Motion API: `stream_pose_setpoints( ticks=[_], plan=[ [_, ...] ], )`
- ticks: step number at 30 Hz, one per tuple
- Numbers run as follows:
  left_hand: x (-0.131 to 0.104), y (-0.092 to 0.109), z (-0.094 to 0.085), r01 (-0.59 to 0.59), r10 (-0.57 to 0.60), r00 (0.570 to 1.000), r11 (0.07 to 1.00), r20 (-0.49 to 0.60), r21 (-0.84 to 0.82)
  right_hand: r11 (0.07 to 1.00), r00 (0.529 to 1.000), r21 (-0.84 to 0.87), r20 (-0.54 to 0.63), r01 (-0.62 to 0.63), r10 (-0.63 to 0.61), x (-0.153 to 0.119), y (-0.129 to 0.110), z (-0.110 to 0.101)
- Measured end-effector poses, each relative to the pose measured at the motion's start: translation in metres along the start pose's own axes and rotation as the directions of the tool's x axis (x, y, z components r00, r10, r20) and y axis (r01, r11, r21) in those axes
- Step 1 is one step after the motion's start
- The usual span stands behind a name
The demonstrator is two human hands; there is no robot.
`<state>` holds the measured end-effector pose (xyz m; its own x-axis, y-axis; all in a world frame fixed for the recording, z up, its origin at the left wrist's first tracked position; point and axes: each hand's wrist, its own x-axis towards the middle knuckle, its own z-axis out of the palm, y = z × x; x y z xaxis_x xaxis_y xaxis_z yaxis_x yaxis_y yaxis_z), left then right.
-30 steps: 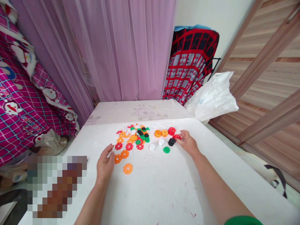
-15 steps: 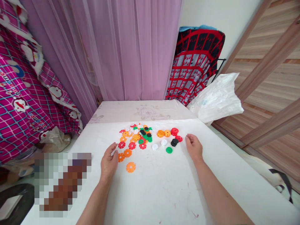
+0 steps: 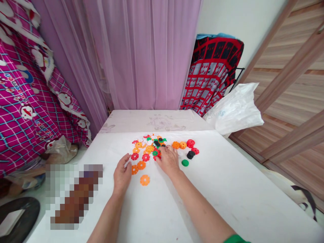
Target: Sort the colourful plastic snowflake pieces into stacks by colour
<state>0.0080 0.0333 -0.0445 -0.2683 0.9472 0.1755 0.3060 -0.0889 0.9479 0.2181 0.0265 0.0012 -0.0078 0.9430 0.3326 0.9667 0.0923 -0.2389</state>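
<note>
A loose heap of flower-shaped plastic discs in red, orange, white, green and black lies on the white-covered table. My right hand is over the heap's right edge, fingers apart and reaching down among the green, black and red discs; its fingertips partly hide what they touch. My left hand rests at the left with fingers loosely curved and thumb apart, holding nothing, beside the orange discs. A single orange disc lies nearer to me. Right of my right hand are a green stack and a black stack.
Behind these stand orange stacks and red stacks; a white one is mostly hidden by my right hand. A white plastic bag hangs at the table's right back edge. A blurred-out patch covers the left side.
My right hand has moved left from beside the red stacks to the heap, now covering some white discs. My left hand stays beside the orange discs. The view has shifted slightly.
</note>
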Motion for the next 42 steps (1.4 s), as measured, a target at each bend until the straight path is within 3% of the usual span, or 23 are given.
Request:
stream_pose_setpoints(
  ticks=[11,18,21,25,28,31,33,35,37,42],
  plan=[
    [-0.001,0.005,0.003,0.004,-0.005,1.000,1.000,-0.016,-0.027,0.999,0.954,-0.037,0.300,0.010,0.002,0.040,0.003,-0.002],
    [-0.001,0.005,0.002,0.011,-0.012,1.000,1.000,-0.015,-0.028,0.936,0.925,-0.269,0.361,0.228,-0.121,0.059,-0.011,-0.029],
    [-0.001,0.006,0.002,0.022,-0.022,1.000,0.999,-0.009,-0.032,0.896,0.913,-0.358,0.391,0.264,-0.113,0.065,-0.006,-0.046],
    [-0.001,0.005,0.001,0.027,-0.027,1.000,1.000,-0.004,-0.010,0.916,0.928,-0.356,0.370,0.187,-0.045,0.066,0.033,-0.073],
    [0.000,0.003,0.001,0.022,-0.022,1.000,1.000,0.001,-0.002,0.976,0.982,-0.194,0.145,-0.095,0.124,0.055,0.083,-0.087],
    [0.002,-0.001,0.000,0.013,-0.013,1.000,1.000,0.004,0.023,0.924,0.923,0.021,-0.040,-0.383,0.383,0.037,0.137,-0.089],
    [0.002,-0.003,0.000,0.006,-0.006,1.000,0.999,0.007,0.040,0.873,0.871,0.096,-0.074,-0.479,0.486,0.024,0.166,-0.084],
    [0.002,-0.004,-0.001,0.005,-0.006,1.000,0.999,0.012,0.043,0.854,0.853,0.102,-0.072,-0.510,0.518,0.013,0.185,-0.076],
    [0.003,-0.004,-0.001,0.008,-0.009,1.000,0.999,0.012,0.042,0.867,0.868,0.070,-0.037,-0.493,0.496,0.007,0.194,-0.067],
    [0.004,0.000,-0.002,0.025,-0.025,1.000,0.999,0.007,0.037,0.909,0.907,-0.021,0.071,-0.415,0.416,0.004,0.196,-0.048]
  ],
)
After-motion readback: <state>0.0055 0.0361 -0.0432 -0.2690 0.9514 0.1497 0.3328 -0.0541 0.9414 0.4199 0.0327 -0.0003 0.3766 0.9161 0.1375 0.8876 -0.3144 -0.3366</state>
